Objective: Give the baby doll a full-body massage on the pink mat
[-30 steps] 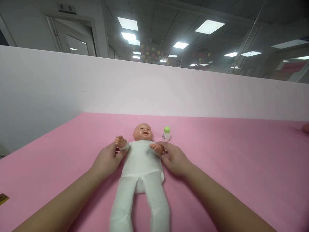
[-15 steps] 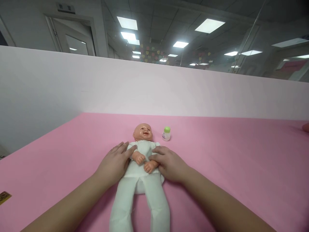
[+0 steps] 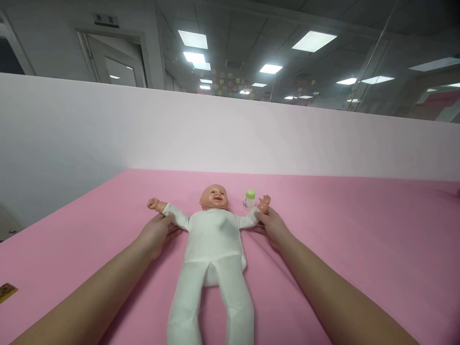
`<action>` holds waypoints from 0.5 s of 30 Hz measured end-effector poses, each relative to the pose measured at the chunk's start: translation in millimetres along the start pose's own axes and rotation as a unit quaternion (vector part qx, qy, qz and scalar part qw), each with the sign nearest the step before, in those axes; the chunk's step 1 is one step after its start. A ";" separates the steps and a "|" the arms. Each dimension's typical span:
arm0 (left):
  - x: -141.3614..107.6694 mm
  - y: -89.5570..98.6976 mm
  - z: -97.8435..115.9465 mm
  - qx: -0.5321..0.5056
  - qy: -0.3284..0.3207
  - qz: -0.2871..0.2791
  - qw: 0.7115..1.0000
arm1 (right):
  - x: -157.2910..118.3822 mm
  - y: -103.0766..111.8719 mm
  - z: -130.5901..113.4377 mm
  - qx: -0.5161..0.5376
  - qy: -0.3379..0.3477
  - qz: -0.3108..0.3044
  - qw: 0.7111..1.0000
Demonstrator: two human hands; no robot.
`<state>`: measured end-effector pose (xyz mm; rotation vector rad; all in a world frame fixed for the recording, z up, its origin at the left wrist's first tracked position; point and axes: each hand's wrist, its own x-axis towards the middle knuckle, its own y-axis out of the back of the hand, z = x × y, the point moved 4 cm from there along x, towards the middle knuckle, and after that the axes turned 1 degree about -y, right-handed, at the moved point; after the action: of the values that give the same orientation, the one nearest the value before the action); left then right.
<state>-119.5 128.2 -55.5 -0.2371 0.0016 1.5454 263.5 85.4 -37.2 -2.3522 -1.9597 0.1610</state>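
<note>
A baby doll (image 3: pixel 214 235) in a white cloth suit lies on its back on the pink surface (image 3: pixel 341 249), head away from me and both arms spread out to the sides. My left hand (image 3: pixel 158 235) grips the doll's arm on the left near its wrist, thumb on top and the other fingers underneath. On the other side, my right hand (image 3: pixel 273 226) holds the doll's other arm just below its plastic hand. Some of my fingers are hidden under the sleeves. Beside the doll's head stands a small clear bottle (image 3: pixel 249 201) with a green cap, close to the raised doll hand.
A low white wall (image 3: pixel 230 134) runs along the back and left of the pink surface. A yellow-and-black label (image 3: pixel 7 292) sits at the left edge. Behind the wall is glass with ceiling lights, and a door (image 3: pixel 118 64) is at the upper left.
The doll's arms were folded over its belly under my hands; now they are stretched outward. Both my hands have moved apart and slightly away from me, holding the arms.
</note>
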 end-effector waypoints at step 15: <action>-2.3 -0.9 2.4 0.047 -0.017 0.053 0.997 | 3.3 4.6 3.1 -0.045 -0.007 0.070 0.997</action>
<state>-119.1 126.3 -52.6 -0.1373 0.0616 1.6492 268.2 87.8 -41.0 -2.5516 -1.8459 0.0991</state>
